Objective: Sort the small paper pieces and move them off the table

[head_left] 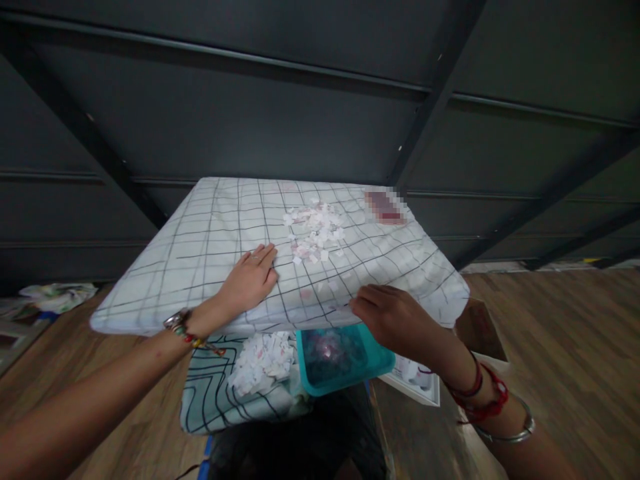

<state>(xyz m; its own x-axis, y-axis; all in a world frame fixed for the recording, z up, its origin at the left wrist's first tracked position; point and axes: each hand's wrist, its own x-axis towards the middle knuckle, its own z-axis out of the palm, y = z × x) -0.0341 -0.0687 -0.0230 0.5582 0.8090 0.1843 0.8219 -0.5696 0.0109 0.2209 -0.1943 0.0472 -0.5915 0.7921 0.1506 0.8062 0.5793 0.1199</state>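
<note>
My left hand (pixel 251 279) lies flat on the checked tablecloth (pixel 215 227), fingers stretched out, just left of a loose pile of small white paper pieces (pixel 319 230). At the table's front edge my right hand (pixel 383 310) is closed, its fingertips pinched together over the cloth; whatever they hold, if anything, is hidden. Below that hand sits a teal plastic tub (pixel 383 357) with dark, shiny contents that I cannot make out. A few single paper pieces are scattered between the pile and my right hand.
A larger heap of paper scraps (pixel 263 362) rests on a patterned teal cloth (pixel 210 393) under the table edge. To the right are a white box (pixel 423 395) and an open cardboard box (pixel 480 333). A blurred-out flat item (pixel 385 207) lies at the table's back right, near the dark panelled wall (pixel 280 113).
</note>
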